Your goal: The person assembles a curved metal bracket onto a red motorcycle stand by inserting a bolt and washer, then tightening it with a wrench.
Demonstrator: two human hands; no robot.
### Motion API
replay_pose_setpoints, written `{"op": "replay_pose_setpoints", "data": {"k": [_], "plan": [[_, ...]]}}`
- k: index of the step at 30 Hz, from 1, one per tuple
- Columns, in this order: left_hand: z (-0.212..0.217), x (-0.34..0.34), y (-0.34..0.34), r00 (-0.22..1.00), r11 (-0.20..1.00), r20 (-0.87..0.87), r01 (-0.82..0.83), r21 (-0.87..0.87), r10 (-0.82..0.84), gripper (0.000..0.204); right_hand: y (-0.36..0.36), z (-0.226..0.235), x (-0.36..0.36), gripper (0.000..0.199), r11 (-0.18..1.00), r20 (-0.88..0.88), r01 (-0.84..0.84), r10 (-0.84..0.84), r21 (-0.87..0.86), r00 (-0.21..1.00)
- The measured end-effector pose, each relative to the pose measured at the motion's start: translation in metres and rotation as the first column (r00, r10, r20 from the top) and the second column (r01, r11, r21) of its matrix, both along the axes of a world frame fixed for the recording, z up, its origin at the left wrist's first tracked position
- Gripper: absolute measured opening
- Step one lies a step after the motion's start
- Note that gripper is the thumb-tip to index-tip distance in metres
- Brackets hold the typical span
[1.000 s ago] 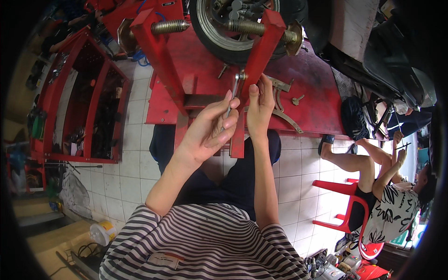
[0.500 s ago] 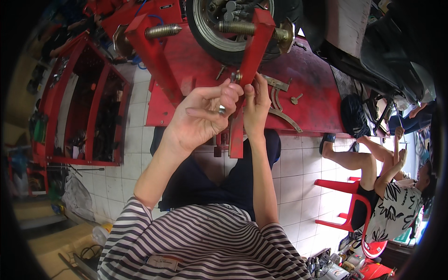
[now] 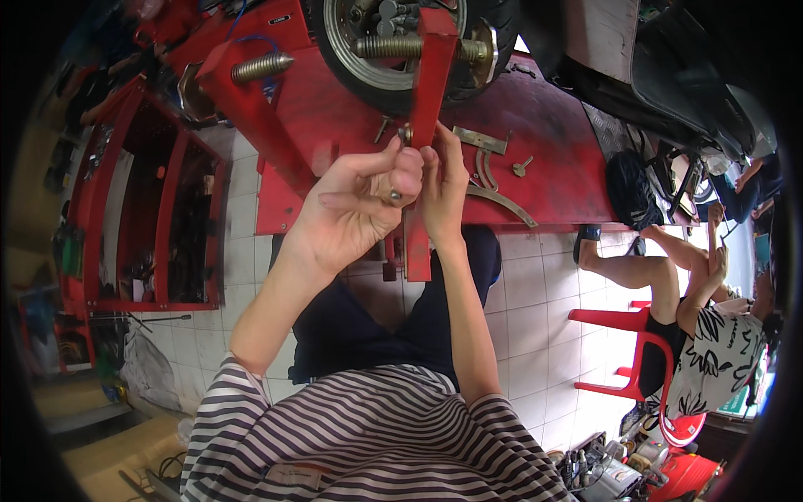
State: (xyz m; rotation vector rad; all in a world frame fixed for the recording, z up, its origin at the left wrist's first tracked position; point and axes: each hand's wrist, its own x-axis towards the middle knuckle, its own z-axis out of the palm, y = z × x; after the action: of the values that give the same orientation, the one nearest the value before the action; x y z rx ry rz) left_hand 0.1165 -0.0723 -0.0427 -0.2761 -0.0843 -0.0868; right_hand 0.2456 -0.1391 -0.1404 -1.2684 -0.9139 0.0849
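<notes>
Head view looked down past a striped shirt and dark shorts to a tiled floor, with a red tool cabinet standing open at far left and a threaded silver bolt poking from a red bracket above it. Next came the left hand, raised in front of the red lift surface; its grip was pinched together on a small round metal piece, probably a nut, held just beside the red upright bar and not on any thread. Just right of it, the right hand was pressed against that bar, fingers curled near a small fitting on its edge, though whether they gripped anything could not be told. Above both, a scooter wheel sat clamped, a long threaded rod crossing its hub. Judging by the loose nut, the fastening at the bar looked partway: the piece was in hand, yet not seated. Further right lay loose metal strips on the surface, and a seated person on a red plastic chair.
</notes>
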Motion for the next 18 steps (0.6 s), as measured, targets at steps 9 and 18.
{"op": "replay_pose_setpoints", "data": {"k": [9,18], "plan": [[-0.027,-0.012,-0.015,0.991,0.847,-0.091,-0.034,0.530,0.097,0.040,0.000,-0.002,0.001,0.043,1.000,-0.035,-0.004,0.004,0.017,0.999],[-0.081,0.003,-0.010,0.904,0.166,-0.159,0.099,0.981,0.397,0.051,-0.002,-0.004,0.003,0.040,0.999,0.056,0.015,-0.013,-0.039,0.998]]}}
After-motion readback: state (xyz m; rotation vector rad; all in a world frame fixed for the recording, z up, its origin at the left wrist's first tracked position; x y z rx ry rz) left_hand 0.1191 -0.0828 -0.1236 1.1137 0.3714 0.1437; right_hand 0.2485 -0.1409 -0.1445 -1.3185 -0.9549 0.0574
